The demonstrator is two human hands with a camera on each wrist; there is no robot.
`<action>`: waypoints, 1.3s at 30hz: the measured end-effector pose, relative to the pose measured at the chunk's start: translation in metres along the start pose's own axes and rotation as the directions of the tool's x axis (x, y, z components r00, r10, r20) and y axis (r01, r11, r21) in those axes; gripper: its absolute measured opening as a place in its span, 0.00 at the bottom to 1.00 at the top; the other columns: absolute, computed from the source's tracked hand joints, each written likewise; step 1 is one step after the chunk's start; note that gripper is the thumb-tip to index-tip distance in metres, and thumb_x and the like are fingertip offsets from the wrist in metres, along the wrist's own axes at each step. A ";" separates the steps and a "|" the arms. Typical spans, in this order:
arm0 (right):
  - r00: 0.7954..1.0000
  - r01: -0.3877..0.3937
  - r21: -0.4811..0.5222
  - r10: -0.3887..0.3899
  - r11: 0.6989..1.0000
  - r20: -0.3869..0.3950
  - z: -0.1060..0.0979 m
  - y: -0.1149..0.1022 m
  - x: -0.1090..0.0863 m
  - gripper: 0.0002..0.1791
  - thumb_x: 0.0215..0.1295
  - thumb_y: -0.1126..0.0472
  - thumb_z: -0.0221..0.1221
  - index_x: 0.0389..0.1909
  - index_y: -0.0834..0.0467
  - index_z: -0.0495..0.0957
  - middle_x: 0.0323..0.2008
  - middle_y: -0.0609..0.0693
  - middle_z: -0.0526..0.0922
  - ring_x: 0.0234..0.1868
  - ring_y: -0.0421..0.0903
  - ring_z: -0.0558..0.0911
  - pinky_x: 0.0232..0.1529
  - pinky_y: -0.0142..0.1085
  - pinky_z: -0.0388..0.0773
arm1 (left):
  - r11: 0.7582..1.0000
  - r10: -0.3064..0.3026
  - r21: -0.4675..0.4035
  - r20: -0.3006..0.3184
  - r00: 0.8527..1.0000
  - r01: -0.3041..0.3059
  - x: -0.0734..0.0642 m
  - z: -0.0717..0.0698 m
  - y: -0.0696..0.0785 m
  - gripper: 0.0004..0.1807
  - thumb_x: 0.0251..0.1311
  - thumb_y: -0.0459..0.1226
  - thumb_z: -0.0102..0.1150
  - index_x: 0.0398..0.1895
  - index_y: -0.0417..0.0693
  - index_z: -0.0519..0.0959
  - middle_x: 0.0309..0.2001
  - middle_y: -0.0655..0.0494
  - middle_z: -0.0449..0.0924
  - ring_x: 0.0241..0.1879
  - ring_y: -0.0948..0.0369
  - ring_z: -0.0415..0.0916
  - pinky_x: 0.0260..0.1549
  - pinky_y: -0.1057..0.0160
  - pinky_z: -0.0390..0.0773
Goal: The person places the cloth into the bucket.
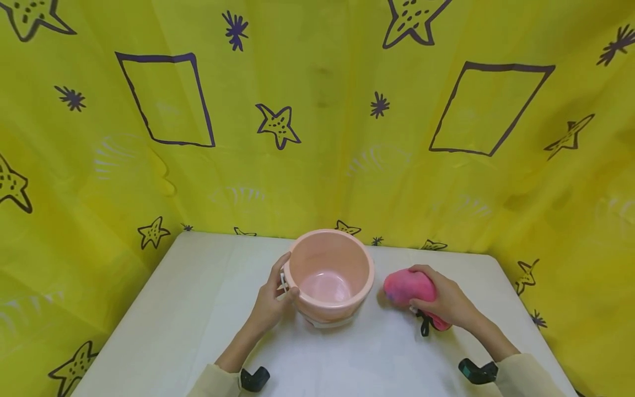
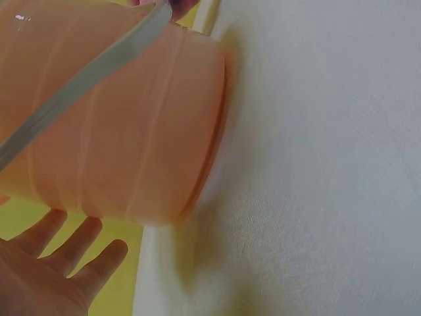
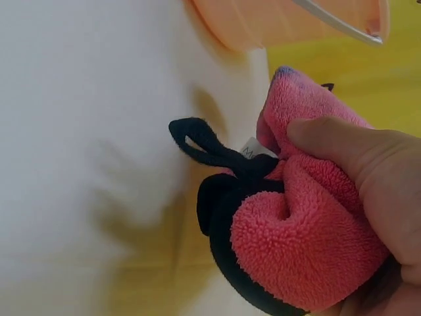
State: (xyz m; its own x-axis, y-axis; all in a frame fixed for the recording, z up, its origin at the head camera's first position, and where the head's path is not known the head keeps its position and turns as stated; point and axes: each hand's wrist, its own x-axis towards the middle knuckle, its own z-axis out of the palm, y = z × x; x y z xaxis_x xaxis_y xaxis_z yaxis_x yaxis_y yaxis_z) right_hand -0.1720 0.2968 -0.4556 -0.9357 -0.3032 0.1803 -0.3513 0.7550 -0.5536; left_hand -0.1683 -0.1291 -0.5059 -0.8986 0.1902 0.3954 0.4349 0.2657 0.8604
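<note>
A peach-pink plastic bucket [image 1: 331, 314] stands on the white table with its open top toward the head view; no contents show inside. Its pale carrying handle [image 2: 99, 79] hangs down across the outer wall. My left hand [image 1: 270, 303] holds the bucket's left side, thumb at the rim and fingers against the outside. To the right of the bucket, my right hand [image 1: 448, 300] grips a bunched pink terry towel [image 1: 404, 286]. Black trim, a black hanging loop [image 3: 204, 145] and a white label [image 3: 253, 148] show on the towel in the right wrist view.
The white table [image 1: 198, 309] ends at a yellow curtain [image 1: 322, 138] printed with starfish, which rises behind it and along both sides. Black devices [image 1: 478, 372] are worn at both wrists, beside the cream sleeves [image 1: 526, 377].
</note>
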 end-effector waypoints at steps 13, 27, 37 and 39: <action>0.995 0.088 -0.040 -0.089 0.995 -0.033 -0.035 -0.011 0.011 0.40 0.53 0.52 0.79 0.65 0.51 0.72 0.54 0.61 0.82 0.43 0.57 0.83 0.37 0.52 0.83 | 1.000 -0.006 0.006 0.000 1.000 0.006 -0.001 0.000 0.001 0.44 0.65 0.66 0.58 0.81 0.69 0.55 0.74 0.45 0.67 0.61 0.39 0.77 0.53 0.38 0.80; 0.987 0.161 -0.062 -0.162 0.985 -0.001 -0.058 -0.025 0.023 0.38 0.55 0.52 0.78 0.64 0.52 0.71 0.51 0.55 0.82 0.44 0.53 0.81 0.39 0.49 0.83 | 0.999 -0.045 0.004 0.006 0.999 0.045 0.000 0.000 0.003 0.44 0.65 0.66 0.58 0.81 0.72 0.53 0.76 0.48 0.64 0.63 0.41 0.76 0.55 0.39 0.79; 0.976 0.218 -0.104 -0.217 0.970 0.017 -0.079 -0.041 0.038 0.36 0.55 0.52 0.78 0.63 0.49 0.72 0.50 0.52 0.82 0.43 0.50 0.81 0.38 0.46 0.82 | 1.000 -0.030 -0.004 -0.008 1.000 0.030 -0.001 0.000 0.002 0.45 0.64 0.68 0.56 0.81 0.71 0.54 0.77 0.48 0.63 0.62 0.42 0.77 0.53 0.42 0.80; 0.971 0.239 -0.105 -0.239 0.965 0.012 -0.082 -0.044 0.041 0.36 0.54 0.53 0.78 0.62 0.50 0.72 0.50 0.52 0.82 0.44 0.50 0.81 0.38 0.45 0.82 | 0.999 -0.036 -0.009 -0.006 0.999 0.036 0.000 0.001 0.001 0.45 0.64 0.67 0.57 0.81 0.71 0.54 0.77 0.50 0.63 0.62 0.43 0.76 0.53 0.42 0.80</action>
State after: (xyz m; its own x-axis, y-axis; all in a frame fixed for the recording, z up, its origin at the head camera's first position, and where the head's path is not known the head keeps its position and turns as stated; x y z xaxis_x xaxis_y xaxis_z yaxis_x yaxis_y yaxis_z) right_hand -0.1973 0.2988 -0.3570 -0.8243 -0.4816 0.2976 -0.5659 0.7174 -0.4063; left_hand -0.1673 -0.1278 -0.5054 -0.9138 0.1750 0.3664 0.4021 0.2633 0.8769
